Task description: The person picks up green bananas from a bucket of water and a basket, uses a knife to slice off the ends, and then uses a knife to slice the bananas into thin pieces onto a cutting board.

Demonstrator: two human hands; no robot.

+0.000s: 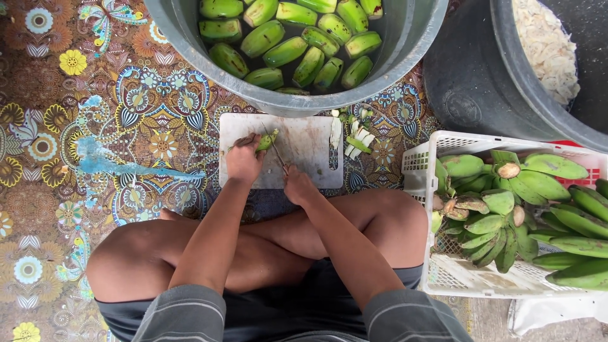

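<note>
On the white cutting board, lying on the patterned floor mat right in front of the crossed legs, the left hand is pinning down a small green banana, fingers curled closed over its near end. The right hand is wrapping tight around the handle of a knife, and the blade is angling up toward the banana, touching or very nearly touching it, hard to call from up here. I'd guess the banana is handling pretty easy: light, firm and stiff since it's unripe, but round enough to roll and probably a bit slick with sap, so pressing it flat to the board away from the blade looks like the sensible hold. Cut peel bits are sitting at the board's far right corner. Just beyond the board, a grey tub is holding trimmed green bananas in water, and a white crate of whole bunches is sitting off to the right, near the knee.
</note>
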